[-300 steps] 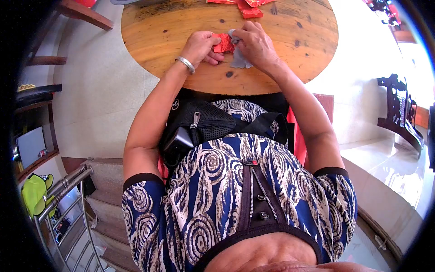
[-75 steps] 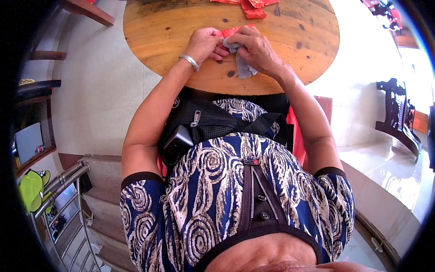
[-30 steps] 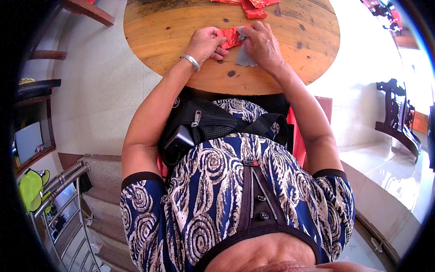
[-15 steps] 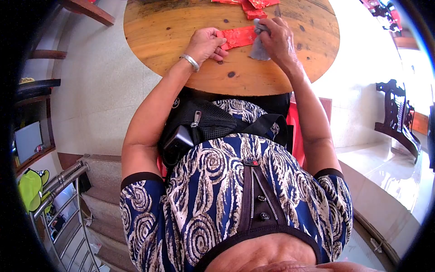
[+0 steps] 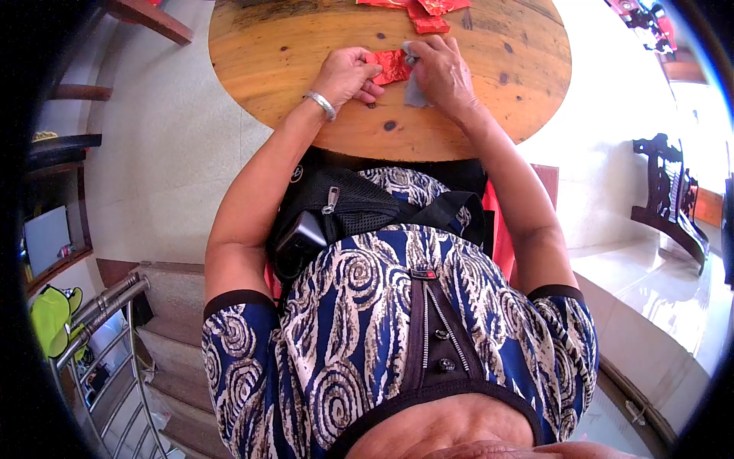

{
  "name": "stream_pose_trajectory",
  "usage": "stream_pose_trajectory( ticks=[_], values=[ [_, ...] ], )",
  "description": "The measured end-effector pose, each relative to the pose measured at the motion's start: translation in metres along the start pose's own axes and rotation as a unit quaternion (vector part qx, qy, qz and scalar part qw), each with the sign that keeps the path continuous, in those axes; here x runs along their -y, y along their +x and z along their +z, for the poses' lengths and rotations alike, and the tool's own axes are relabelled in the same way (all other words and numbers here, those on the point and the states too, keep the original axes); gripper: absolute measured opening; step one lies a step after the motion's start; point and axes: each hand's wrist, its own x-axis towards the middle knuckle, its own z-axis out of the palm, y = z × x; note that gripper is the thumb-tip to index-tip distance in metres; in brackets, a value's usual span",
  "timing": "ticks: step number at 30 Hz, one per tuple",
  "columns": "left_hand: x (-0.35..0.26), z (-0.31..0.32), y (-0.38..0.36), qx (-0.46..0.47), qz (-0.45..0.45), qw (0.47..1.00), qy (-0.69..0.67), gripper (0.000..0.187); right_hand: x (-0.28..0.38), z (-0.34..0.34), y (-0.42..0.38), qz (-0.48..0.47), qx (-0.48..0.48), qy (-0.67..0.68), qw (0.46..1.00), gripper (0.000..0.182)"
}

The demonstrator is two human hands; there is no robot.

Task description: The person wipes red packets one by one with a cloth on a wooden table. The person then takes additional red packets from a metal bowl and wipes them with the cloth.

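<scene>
On the round wooden table (image 5: 298, 92), a crinkled red foil-like packet (image 5: 391, 67) lies between my hands. The fingers of my left hand (image 5: 345, 76) pinch its left end, and a silver bangle circles that wrist. A grey cloth (image 5: 415, 94) is bunched in my right hand (image 5: 446, 75), at the packet's right side. Those closed fingers cover the packet's right end, and part of the cloth hangs below them onto the wood. More red packets (image 5: 430, 21) lie at the table's far side.
A black bag (image 5: 348, 206) rests at my waist, near the table edge. Stairs (image 5: 180, 344) with a metal railing (image 5: 115, 306) go down at the lower left. A dark carved wooden piece of furniture (image 5: 665, 199) stands at the right.
My right hand has moved left with the grey cloth along the red packet, nearer my left hand. The packet's right part is now covered. My left hand stays in place.
</scene>
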Motion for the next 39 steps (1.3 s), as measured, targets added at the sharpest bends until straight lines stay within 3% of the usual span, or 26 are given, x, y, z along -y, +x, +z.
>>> stream_pose_trajectory(
  ticks=[18, 21, 24, 39],
  values=[
    [0.0, 0.0, -0.001, 0.0, 0.0, 1.0, -0.009, 0.009, -0.025, -0.022, -0.002, 0.092, 0.029, -0.017, 0.995, 0.025],
    [0.0, -0.001, 0.0, 0.002, -0.006, 1.0, -0.005, 0.009, -0.019, -0.022, 0.001, 0.03, 0.018, 0.065, 0.997, 0.024],
    [0.002, -0.002, 0.002, 0.004, -0.005, 1.0, -0.003, 0.009, 0.0, -0.014, -0.002, -0.021, 0.066, 0.109, 0.992, 0.023],
    [0.001, -0.001, 0.001, -0.002, -0.009, 1.0, 0.001, 0.012, -0.026, -0.025, -0.001, 0.068, 0.051, 0.011, 0.996, 0.02]
  ],
)
